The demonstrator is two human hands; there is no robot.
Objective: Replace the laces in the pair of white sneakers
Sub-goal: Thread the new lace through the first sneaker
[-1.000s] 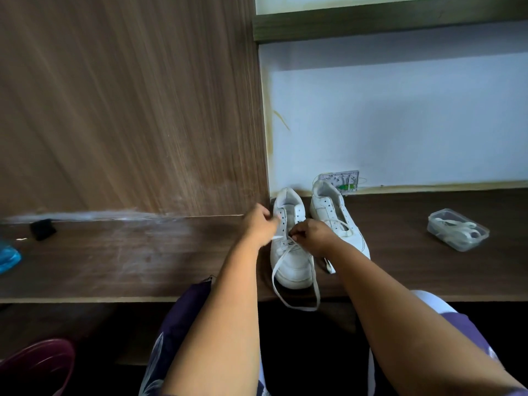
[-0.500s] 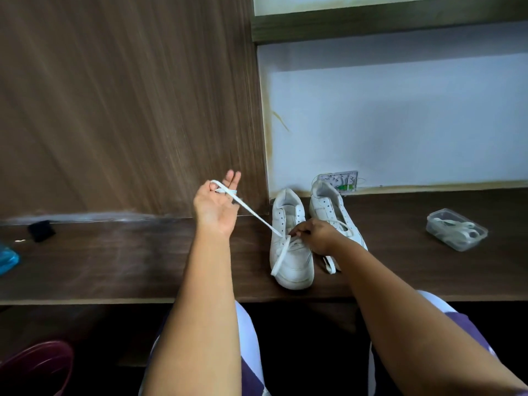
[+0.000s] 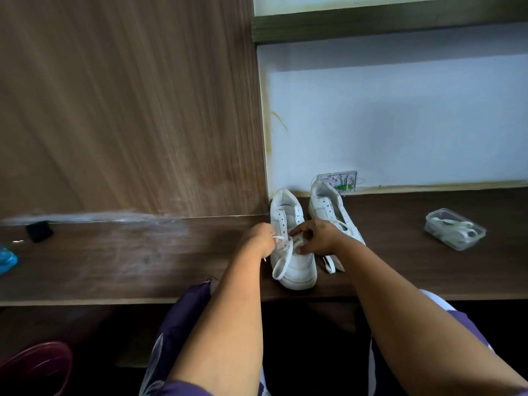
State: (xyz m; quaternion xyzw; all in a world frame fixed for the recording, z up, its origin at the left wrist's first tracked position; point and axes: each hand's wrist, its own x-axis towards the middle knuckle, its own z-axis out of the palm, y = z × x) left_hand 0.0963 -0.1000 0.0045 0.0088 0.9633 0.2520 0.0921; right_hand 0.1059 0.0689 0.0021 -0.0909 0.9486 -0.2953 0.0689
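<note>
Two white sneakers stand side by side on the dark wooden bench (image 3: 143,261), toes toward me. Over the left sneaker (image 3: 294,267) both hands meet at the lower eyelets. My left hand (image 3: 258,238) pinches a white lace (image 3: 283,264) at the shoe's left side; a loop of it hangs down past the toe. My right hand (image 3: 317,237) pinches the lace over the middle of the tongue and hides part of the right sneaker (image 3: 328,208). A loose lace end lies by that shoe's toe.
A clear plastic tub (image 3: 455,228) with white laces sits on the bench at right. A small black object (image 3: 39,231) and something blue (image 3: 7,260) lie at far left. A wood panel rises behind; a socket plate (image 3: 341,180) is on the wall.
My left hand had pulled the lace out up and to the left; it has now come back down to the left sneaker's eyelets, and the lace hangs slack in a loop.
</note>
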